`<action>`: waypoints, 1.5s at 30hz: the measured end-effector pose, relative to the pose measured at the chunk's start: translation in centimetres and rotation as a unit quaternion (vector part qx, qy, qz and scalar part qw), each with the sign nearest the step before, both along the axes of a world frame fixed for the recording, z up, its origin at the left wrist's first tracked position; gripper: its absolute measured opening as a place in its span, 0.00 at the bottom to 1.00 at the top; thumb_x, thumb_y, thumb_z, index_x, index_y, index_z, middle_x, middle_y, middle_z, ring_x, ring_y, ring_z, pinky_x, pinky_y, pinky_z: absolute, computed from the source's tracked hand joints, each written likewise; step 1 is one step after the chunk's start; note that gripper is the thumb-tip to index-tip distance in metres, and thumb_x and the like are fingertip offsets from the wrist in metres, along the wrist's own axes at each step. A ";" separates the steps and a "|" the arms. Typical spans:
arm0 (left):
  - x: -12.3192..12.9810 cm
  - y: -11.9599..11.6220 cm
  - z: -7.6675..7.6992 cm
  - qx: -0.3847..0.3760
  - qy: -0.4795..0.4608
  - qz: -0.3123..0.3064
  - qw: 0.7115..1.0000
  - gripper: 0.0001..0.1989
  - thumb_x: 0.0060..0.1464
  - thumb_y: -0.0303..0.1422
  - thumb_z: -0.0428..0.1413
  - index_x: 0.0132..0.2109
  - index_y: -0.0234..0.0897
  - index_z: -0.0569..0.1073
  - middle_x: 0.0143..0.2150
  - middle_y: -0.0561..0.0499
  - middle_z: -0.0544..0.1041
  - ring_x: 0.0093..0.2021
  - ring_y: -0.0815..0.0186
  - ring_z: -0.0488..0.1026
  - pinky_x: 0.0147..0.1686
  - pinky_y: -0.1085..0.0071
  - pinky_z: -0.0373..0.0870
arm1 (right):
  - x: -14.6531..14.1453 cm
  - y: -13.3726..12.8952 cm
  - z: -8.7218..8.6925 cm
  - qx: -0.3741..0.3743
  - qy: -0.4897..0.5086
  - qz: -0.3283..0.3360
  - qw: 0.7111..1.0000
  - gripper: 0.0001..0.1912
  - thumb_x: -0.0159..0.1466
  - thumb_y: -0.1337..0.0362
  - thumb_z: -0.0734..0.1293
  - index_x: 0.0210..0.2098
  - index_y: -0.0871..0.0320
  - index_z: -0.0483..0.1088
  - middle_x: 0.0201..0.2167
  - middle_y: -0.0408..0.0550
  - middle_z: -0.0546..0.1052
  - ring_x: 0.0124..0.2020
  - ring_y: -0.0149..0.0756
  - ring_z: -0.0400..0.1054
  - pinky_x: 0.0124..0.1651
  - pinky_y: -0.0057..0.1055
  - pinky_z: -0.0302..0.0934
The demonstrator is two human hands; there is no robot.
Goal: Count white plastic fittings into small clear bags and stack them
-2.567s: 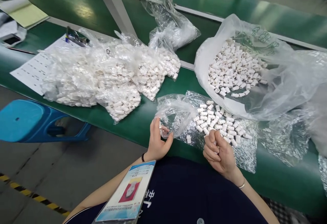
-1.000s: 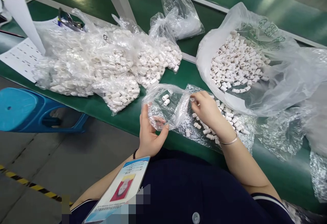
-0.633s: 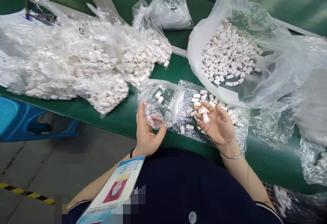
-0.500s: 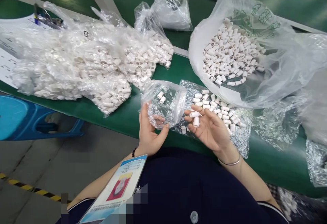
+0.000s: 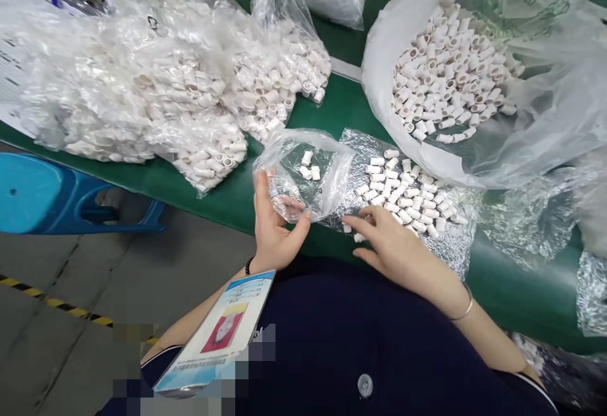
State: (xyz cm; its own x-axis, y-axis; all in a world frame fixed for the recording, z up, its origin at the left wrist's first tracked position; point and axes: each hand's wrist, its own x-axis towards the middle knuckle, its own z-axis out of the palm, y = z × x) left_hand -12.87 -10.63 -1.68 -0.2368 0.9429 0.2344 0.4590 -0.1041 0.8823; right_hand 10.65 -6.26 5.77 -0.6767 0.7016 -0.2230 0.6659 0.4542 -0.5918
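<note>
My left hand grips the near-left side of a clear plastic bag, thumb at the rim and fingers partly seen through the film. The bag's mouth is spread wide. Three short white plastic tube fittings lie inside it. To the right, my right hand is palm down with fingers apart and nothing visible in them. Its fingertips are close to a loose white fitting at the near edge of a spread of several more fittings, which lie on a flat sheet of clear film.
Knotted clear bags full of white fittings cover the table's left side. A large open bag holding a heap of fittings stands at the back right. Crumpled film lies to the right. A blue stool is on the floor at left.
My right hand has turned from palm up, holding two fittings, to palm down without them. Three fittings now show in the bag instead of two. The view has shifted a little.
</note>
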 end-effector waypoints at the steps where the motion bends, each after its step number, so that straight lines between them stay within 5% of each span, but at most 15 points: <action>1: 0.1 0.2 0.0 -0.002 -0.002 -0.006 1.000 0.46 0.61 0.46 0.58 0.73 0.57 0.36 0.74 0.35 0.47 0.40 0.64 0.77 0.37 0.63 0.78 | -0.1 -0.7 -0.7 0.017 -0.041 0.015 0.999 0.32 0.62 0.70 0.70 0.64 0.48 0.63 0.56 0.60 0.65 0.53 0.53 0.67 0.38 0.40 0.72; 4: 0.4 0.6 0.3 0.003 -0.005 -0.022 1.000 0.45 0.61 0.45 0.58 0.73 0.58 0.37 0.74 0.36 0.46 0.40 0.64 0.77 0.37 0.63 0.78 | -1.2 -1.7 -2.7 0.058 -0.095 0.035 0.993 0.35 0.61 0.73 0.69 0.64 0.46 0.61 0.58 0.59 0.63 0.55 0.53 0.63 0.35 0.35 0.69; 7: 0.7 0.6 0.7 0.008 -0.001 -0.021 1.000 0.45 0.61 0.46 0.58 0.73 0.58 0.37 0.74 0.35 0.46 0.40 0.64 0.77 0.37 0.64 0.78 | -2.0 -1.6 -3.9 0.065 -0.103 0.044 0.992 0.20 0.65 0.75 0.62 0.53 0.53 0.70 0.51 0.58 0.66 0.49 0.48 0.64 0.34 0.33 0.66; 10: 0.7 0.2 0.7 0.000 -0.002 -0.015 1.000 0.45 0.61 0.45 0.58 0.73 0.57 0.37 0.74 0.35 0.47 0.40 0.64 0.77 0.37 0.64 0.78 | -2.0 -1.2 -4.0 0.030 -0.059 0.039 0.997 0.13 0.67 0.75 0.57 0.44 0.57 0.70 0.44 0.55 0.66 0.44 0.43 0.64 0.37 0.35 0.66; 14: 0.8 -0.4 0.5 -0.008 -0.008 -0.010 1.000 0.45 0.62 0.44 0.58 0.74 0.54 0.37 0.74 0.33 0.48 0.40 0.64 0.77 0.37 0.64 0.79 | -1.1 -0.7 -2.8 -0.058 0.091 -0.015 0.994 0.08 0.70 0.70 0.59 0.45 0.56 0.67 0.45 0.52 0.66 0.43 0.38 0.65 0.44 0.38 0.68; 17: 0.9 -0.4 0.4 0.004 -0.008 -0.013 1.000 0.45 0.62 0.43 0.58 0.74 0.55 0.38 0.74 0.33 0.48 0.40 0.64 0.77 0.37 0.65 0.78 | -0.7 -0.5 -2.3 -0.126 0.215 -0.094 0.964 0.04 0.70 0.65 0.61 0.44 0.53 0.65 0.44 0.50 0.65 0.41 0.37 0.65 0.40 0.36 0.70; 21: 1.0 -0.3 0.2 0.019 -0.023 -0.027 0.999 0.45 0.61 0.41 0.59 0.74 0.55 0.39 0.73 0.34 0.48 0.41 0.64 0.77 0.39 0.63 0.79 | -2.2 -0.5 -2.1 -0.259 0.360 -0.167 0.880 0.09 0.69 0.57 0.65 0.46 0.51 0.63 0.44 0.47 0.63 0.34 0.31 0.65 0.33 0.31 0.73; 25: 0.8 -0.6 -0.1 0.019 -0.041 -0.045 0.998 0.47 0.59 0.41 0.61 0.74 0.54 0.40 0.73 0.35 0.50 0.48 0.58 0.77 0.44 0.61 0.79 | -5.3 -0.3 -1.6 -0.205 0.397 -0.159 0.880 0.17 0.69 0.56 0.66 0.55 0.48 0.63 0.58 0.52 0.62 0.56 0.40 0.66 0.50 0.37 0.75; 29: 0.2 -0.9 -0.4 0.020 -0.023 -0.023 0.999 0.48 0.56 0.43 0.63 0.74 0.52 0.43 0.74 0.37 0.48 0.63 0.47 0.68 0.52 0.58 0.76 | -6.1 0.4 -1.1 -0.069 0.333 -0.054 0.939 0.23 0.71 0.60 0.63 0.64 0.48 0.60 0.70 0.53 0.55 0.71 0.46 0.52 0.64 0.47 0.65; 32: 0.1 -1.0 -0.5 0.026 -0.032 -0.006 0.999 0.46 0.59 0.41 0.61 0.74 0.54 0.41 0.74 0.37 0.48 0.53 0.56 0.75 0.46 0.62 0.78 | -4.3 1.7 -0.9 0.080 0.277 -0.034 0.957 0.15 0.72 0.65 0.60 0.57 0.52 0.68 0.57 0.54 0.72 0.60 0.42 0.66 0.61 0.44 0.66; 35: 0.4 -0.8 -0.2 0.033 -0.022 -0.004 0.999 0.46 0.60 0.41 0.60 0.74 0.55 0.39 0.74 0.36 0.48 0.44 0.63 0.77 0.41 0.64 0.79 | -2.0 3.2 -1.1 0.178 0.128 -0.091 0.972 0.11 0.72 0.68 0.60 0.47 0.58 0.73 0.42 0.53 0.77 0.44 0.41 0.72 0.46 0.37 0.69; 40: 0.8 -0.2 0.4 0.035 0.008 -0.014 0.999 0.44 0.62 0.42 0.58 0.74 0.52 0.40 0.73 0.35 0.49 0.52 0.55 0.76 0.45 0.60 0.78 | -1.7 3.6 -1.4 0.196 -0.184 -0.085 0.959 0.12 0.70 0.71 0.59 0.44 0.59 0.74 0.41 0.55 0.75 0.39 0.41 0.70 0.28 0.30 0.55; 45: 0.8 -0.2 0.6 0.036 0.006 -0.019 0.999 0.45 0.61 0.41 0.59 0.74 0.51 0.40 0.74 0.34 0.49 0.58 0.51 0.73 0.47 0.59 0.78 | -3.8 3.1 -1.9 0.210 -0.274 -0.040 0.938 0.15 0.70 0.74 0.56 0.48 0.57 0.71 0.44 0.55 0.73 0.39 0.41 0.70 0.26 0.31 0.47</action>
